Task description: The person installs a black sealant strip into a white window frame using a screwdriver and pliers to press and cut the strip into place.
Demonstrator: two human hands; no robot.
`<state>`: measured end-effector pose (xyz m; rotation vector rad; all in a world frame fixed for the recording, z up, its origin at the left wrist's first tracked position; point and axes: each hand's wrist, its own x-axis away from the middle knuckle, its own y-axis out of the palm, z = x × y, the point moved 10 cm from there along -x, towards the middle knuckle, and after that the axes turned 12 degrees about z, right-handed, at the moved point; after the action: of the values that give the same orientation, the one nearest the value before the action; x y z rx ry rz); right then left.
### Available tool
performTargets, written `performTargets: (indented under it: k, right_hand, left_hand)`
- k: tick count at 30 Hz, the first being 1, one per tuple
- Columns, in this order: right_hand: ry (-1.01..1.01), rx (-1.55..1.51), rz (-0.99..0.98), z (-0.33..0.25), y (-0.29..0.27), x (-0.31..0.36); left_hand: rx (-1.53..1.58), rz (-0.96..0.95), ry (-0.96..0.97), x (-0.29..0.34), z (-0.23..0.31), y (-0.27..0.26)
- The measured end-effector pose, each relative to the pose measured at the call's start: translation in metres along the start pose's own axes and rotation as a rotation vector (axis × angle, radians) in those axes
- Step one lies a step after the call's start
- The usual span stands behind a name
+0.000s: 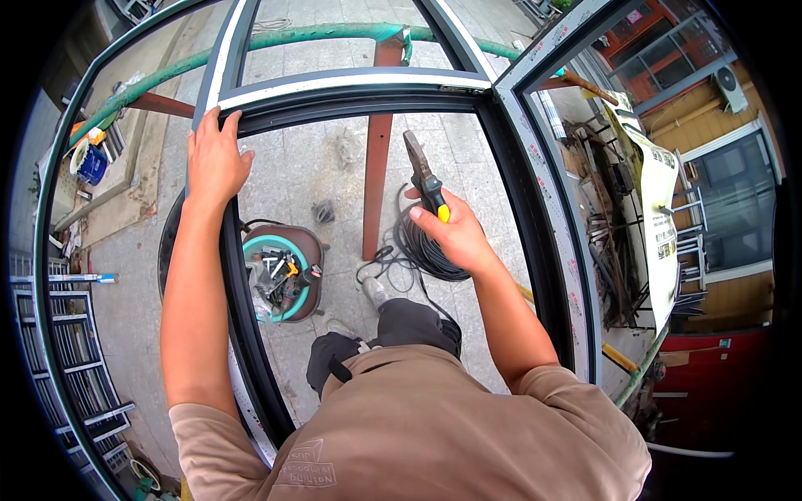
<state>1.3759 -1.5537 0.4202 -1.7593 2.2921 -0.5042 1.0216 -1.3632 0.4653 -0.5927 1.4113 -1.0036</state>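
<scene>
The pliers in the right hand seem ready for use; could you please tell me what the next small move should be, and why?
I would probably bring the pliers toward the black frame, near the left hand: that hand already rests on its upper-left corner, while the right hand holds the pliers within the opening's outline, away from the rails.

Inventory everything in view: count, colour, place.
pliers: one, black-yellow, centre
window frame: one, black and silver, centre
cable coil: one, black, on paving
basin: one, turquoise, with tools, left of centre
post: one, rust-red, centre
pole: one, green, top
bucket: one, blue, upper left
metal frames: several, grey, left
banner: one, pale yellow, right
air conditioner: one, white, upper right
shirt: one, brown, bottom
left grip: one, bare, on window frame
right grip: one, bare, holding pliers
</scene>
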Motion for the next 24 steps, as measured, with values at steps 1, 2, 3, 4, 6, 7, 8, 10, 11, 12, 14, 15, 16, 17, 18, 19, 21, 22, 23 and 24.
performTargets:
  k: [1,2,3,4,6,7,8,10,11,12,14,15,16,17,18,19,21,22,23,24]
  right_hand:
    - [0.052,-0.007,-0.019,0.01,0.005,0.002]
    - [0.039,0.023,-0.032,0.014,0.01,0.004]
    - [0.043,0.07,-0.03,0.019,0.012,0.004]
    - [0.046,0.115,-0.027,0.024,0.014,0.005]
    - [0.103,0.108,-0.058,0.036,0.02,0.007]
    - [0.112,0.12,-0.069,0.04,0.023,0.006]
    - [0.119,0.134,-0.082,0.044,0.026,0.005]
    - [0.094,0.069,-0.061,0.045,0.03,0.0]
    - [0.11,0.018,-0.052,0.047,0.032,-0.005]
    - [0.129,-0.036,-0.043,0.049,0.036,-0.01]
    - [0.145,-0.18,-0.039,0.047,0.042,-0.02]
    - [0.14,-0.193,-0.023,0.046,0.044,-0.025]
    - [0.163,-0.187,-0.029,0.048,0.044,-0.028]
    - [0.188,-0.178,-0.032,0.049,0.044,-0.03]
    - [0.147,-0.179,-0.021,0.043,0.042,-0.033]
    - [0.102,-0.177,-0.007,0.036,0.041,-0.037]
    - [0.09,-0.184,-0.047,0.029,0.042,-0.039]
    - [0.116,-0.091,-0.051,0.031,0.042,-0.04]
    - [0.108,-0.023,-0.06,0.028,0.043,-0.041]
    - [0.075,0.025,-0.07,0.023,0.044,-0.042]
  left_hand:
    - [0.032,0.014,-0.038,-0.001,-0.006,0.004]
    - [0.075,0.062,-0.049,-0.002,-0.008,0.002]
    - [0.054,0.026,-0.066,-0.002,-0.012,0.008]
    - [0.047,0.029,-0.058,-0.003,-0.012,0.009]
    - [0.052,0.032,-0.05,-0.004,-0.012,0.008]
    - [0.065,0.034,-0.051,-0.003,-0.011,0.006]
    - [0.083,0.045,-0.055,-0.003,-0.011,0.003]
    - [0.098,0.033,-0.068,-0.002,-0.01,-0.001]
    - [0.113,0.05,-0.06,-0.003,-0.008,-0.005]
    - [0.101,0.033,-0.068,-0.002,-0.008,-0.004]
    - [0.094,0.036,-0.053,-0.003,-0.006,-0.005]
    - [0.089,0.032,-0.053,-0.003,-0.007,-0.004]
    - [0.095,0.024,-0.05,-0.003,-0.007,-0.001]
    - [0.105,0.025,-0.045,-0.004,-0.008,0.0]
    - [0.118,0.04,-0.042,-0.005,-0.008,0.0]
    - [0.137,0.053,-0.035,-0.006,-0.007,-0.001]
    - [0.186,0.11,0.026,-0.01,0.002,-0.01]
    - [0.203,0.114,0.032,-0.011,0.007,-0.013]
    - [0.213,0.103,0.045,-0.011,0.014,-0.016]
    - [0.255,0.131,0.105,-0.01,0.028,-0.023]
